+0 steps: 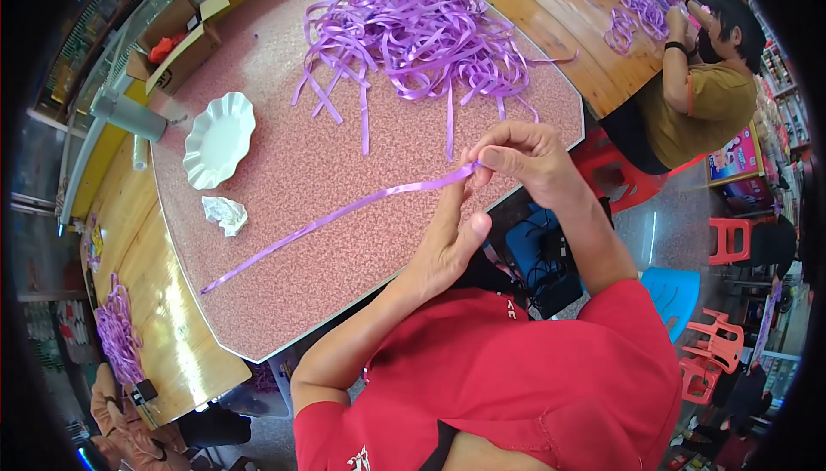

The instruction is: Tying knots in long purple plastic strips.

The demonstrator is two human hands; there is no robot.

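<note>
A single purple ribbon (344, 210) stretches across the pink speckled tabletop, its far-left end lying near the table's left edge. My right hand (527, 161) pinches the other end between thumb and fingers, just above the table's near edge. My left hand (443, 247) is right below it, fingers extended up toward the ribbon and thumb held apart. Its fingertips are partly behind the ribbon and right hand, so whether they touch the ribbon is unclear. Beyond both hands lies a large tangled pile of purple ribbons (413, 32), with several loose ends trailing toward me.
On the left stand a white scalloped dish (219, 140), a crumpled white tissue (225, 215), a grey-green cylinder (129, 116) and an open cardboard box (185, 41). Another person (710, 84) handles purple ribbons at the wooden table on the right. More ribbons (119, 333) lie lower left.
</note>
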